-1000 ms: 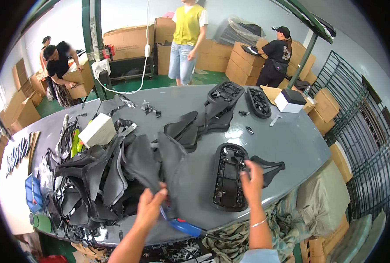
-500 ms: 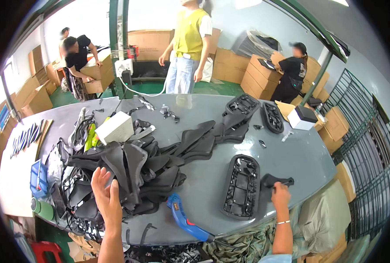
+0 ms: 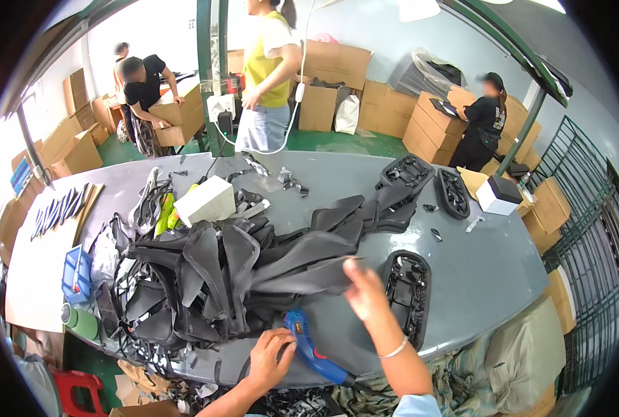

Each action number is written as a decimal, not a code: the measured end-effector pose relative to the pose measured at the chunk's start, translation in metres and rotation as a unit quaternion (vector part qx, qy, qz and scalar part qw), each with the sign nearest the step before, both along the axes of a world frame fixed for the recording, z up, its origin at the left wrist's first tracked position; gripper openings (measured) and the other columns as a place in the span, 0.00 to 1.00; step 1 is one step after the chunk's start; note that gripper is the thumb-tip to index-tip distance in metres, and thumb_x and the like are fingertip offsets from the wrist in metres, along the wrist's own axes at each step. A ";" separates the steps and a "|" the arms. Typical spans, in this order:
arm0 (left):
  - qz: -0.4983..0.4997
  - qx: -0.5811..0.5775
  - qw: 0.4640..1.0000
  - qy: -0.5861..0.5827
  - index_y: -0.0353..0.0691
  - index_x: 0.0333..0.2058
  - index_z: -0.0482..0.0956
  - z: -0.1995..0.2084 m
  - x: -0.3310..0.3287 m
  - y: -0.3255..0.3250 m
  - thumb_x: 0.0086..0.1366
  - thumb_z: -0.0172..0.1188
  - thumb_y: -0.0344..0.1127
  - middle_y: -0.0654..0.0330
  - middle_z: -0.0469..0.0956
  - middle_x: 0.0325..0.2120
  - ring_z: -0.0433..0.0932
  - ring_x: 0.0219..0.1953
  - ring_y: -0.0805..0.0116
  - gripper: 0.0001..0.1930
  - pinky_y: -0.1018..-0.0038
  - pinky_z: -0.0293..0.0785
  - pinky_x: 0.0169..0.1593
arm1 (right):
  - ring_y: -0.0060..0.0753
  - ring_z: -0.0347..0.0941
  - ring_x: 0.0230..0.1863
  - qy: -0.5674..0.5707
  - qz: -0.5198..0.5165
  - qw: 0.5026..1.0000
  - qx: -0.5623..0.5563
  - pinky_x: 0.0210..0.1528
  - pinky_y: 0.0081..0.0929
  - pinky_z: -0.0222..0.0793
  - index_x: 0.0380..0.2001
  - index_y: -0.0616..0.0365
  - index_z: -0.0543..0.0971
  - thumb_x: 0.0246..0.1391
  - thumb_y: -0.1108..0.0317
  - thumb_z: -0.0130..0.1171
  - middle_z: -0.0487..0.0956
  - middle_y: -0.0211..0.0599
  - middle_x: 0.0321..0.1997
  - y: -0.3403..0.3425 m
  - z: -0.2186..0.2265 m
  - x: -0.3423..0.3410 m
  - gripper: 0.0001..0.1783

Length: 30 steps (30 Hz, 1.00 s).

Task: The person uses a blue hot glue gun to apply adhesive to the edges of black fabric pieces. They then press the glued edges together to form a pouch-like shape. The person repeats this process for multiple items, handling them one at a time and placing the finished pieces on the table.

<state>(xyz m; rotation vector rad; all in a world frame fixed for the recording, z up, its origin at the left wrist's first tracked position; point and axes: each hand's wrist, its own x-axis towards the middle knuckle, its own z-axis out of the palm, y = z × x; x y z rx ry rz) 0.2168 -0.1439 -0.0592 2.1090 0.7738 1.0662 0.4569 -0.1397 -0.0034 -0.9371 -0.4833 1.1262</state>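
Note:
My left hand [image 3: 270, 358] is open with its fingers curved, at the side of a blue corded power tool [image 3: 318, 361] with a red trigger; whether it touches the tool I cannot tell. Smeared by motion, my right hand [image 3: 366, 290] is over the table's middle. Its fingertips are at the end of a blurred black moulded piece [image 3: 302, 267], long and tapered, beside the large pile of similar black pieces [image 3: 202, 278]. Whether the fingers grip that piece is unclear. Behind my right hand, a black oval frame [image 3: 410, 292] with ribbed insides lies partly hidden.
Two more black oval frames [image 3: 405, 174] [image 3: 453, 193] lie at the far right, near a white box with a black top [image 3: 499, 194]. Left are a white carton [image 3: 205, 201], a blue basket [image 3: 77, 275] and a green bottle [image 3: 80, 321]. Several people stand beyond the grey table [image 3: 490, 271].
My right hand has moved left from the table's right side, and the black piece there is gone from that spot. My left hand has come down and right from the pile to the blue tool.

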 end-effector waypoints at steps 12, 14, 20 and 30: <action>0.034 -0.048 0.998 0.034 0.37 0.31 0.78 -0.047 -0.028 0.011 0.54 0.61 0.31 0.56 0.76 0.35 0.75 0.39 0.57 0.07 0.69 0.72 0.39 | 0.32 0.70 0.47 -0.318 -0.276 0.897 -0.131 0.49 0.32 0.65 0.51 0.61 0.64 0.44 0.67 0.65 0.73 0.39 0.46 0.108 -0.142 0.179 0.31; 0.062 -0.073 0.994 0.048 0.37 0.31 0.78 -0.045 -0.040 0.009 0.54 0.62 0.32 0.57 0.76 0.35 0.74 0.39 0.57 0.07 0.68 0.72 0.41 | 0.33 0.70 0.46 -0.159 -0.158 0.962 -0.154 0.46 0.36 0.65 0.55 0.57 0.60 0.41 0.69 0.66 0.72 0.39 0.46 0.127 -0.117 0.151 0.37; 0.045 -0.031 0.998 0.020 0.36 0.30 0.77 -0.049 -0.032 0.012 0.54 0.61 0.31 0.57 0.77 0.34 0.75 0.37 0.57 0.06 0.68 0.72 0.41 | 0.29 0.71 0.38 -0.165 -0.273 0.934 -0.163 0.40 0.25 0.66 0.44 0.57 0.71 0.38 0.74 0.66 0.75 0.33 0.38 0.144 -0.130 0.178 0.25; 0.063 -0.062 0.996 0.019 0.35 0.30 0.78 -0.049 -0.042 0.008 0.56 0.60 0.32 0.54 0.77 0.34 0.75 0.38 0.54 0.07 0.66 0.71 0.43 | 0.24 0.69 0.38 -0.447 -0.239 0.854 0.113 0.43 0.24 0.65 0.35 0.62 0.76 0.47 0.73 0.61 0.74 0.30 0.35 0.111 0.044 0.045 0.10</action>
